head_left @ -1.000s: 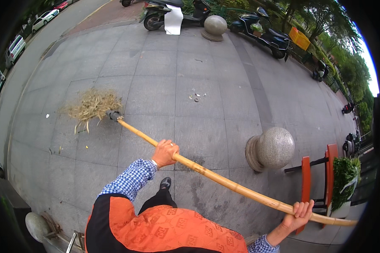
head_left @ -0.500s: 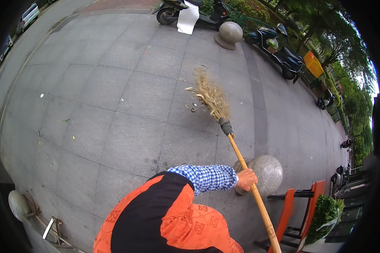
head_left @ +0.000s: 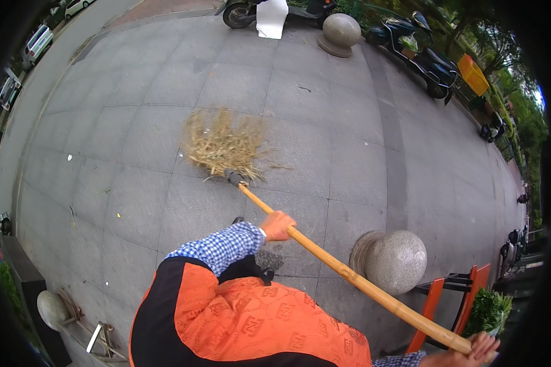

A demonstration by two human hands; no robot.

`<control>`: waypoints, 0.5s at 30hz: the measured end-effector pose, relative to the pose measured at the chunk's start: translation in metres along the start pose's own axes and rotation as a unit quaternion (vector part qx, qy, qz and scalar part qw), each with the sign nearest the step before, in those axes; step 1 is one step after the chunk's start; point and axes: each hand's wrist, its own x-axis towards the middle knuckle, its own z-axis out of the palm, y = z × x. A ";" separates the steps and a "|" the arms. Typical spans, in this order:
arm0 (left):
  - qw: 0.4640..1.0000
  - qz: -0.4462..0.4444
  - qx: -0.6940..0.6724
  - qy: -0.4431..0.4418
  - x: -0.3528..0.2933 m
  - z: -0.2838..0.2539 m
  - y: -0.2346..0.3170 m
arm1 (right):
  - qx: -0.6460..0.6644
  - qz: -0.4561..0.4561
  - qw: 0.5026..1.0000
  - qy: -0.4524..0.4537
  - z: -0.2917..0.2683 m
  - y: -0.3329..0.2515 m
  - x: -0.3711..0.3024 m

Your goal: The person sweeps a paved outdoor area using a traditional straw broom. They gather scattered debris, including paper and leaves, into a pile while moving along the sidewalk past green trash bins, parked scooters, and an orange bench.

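Observation:
A long broom (head_left: 349, 273) with a wooden handle and a straw head runs slantwise across the view. My left hand (head_left: 278, 225), past a blue checked sleeve, is wrapped round the handle's lower half. Near the handle's top end, at the lower right, my right hand (head_left: 471, 351) grips it too. The straw head (head_left: 225, 144) is spread out on the grey paving ahead of me, blurred by motion. Whatever lies under the bristles is hidden.
A round stone bollard (head_left: 397, 262) stands close at right, another (head_left: 340, 33) farther off. Red-orange racks (head_left: 427, 309) and a green plant (head_left: 488, 312) are at lower right. Scooters (head_left: 419, 55) are parked along the greenery. Small litter bits (head_left: 70, 157) dot the left paving.
The straw head has swept from right to left across the paving, and my left hand has moved left with the handle. My right hand has come into view at the handle's top end.

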 end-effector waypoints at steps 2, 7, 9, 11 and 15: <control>0.995 -0.070 0.067 0.003 -0.006 -0.027 -0.090 | 0.027 0.055 0.998 0.003 0.006 0.081 -0.007; 0.969 -0.176 0.170 0.039 0.015 -0.127 -0.226 | 0.027 0.257 0.960 0.112 0.079 0.242 -0.041; 0.969 -0.148 0.188 0.068 0.050 -0.156 -0.238 | 0.026 0.250 0.954 0.164 0.083 0.260 -0.024; 0.973 -0.079 0.193 0.096 0.104 -0.165 -0.232 | 0.043 0.218 0.955 0.196 0.080 0.254 0.005; 0.978 0.025 0.116 0.173 0.224 -0.169 -0.194 | 0.042 0.121 0.984 0.123 0.090 0.207 0.050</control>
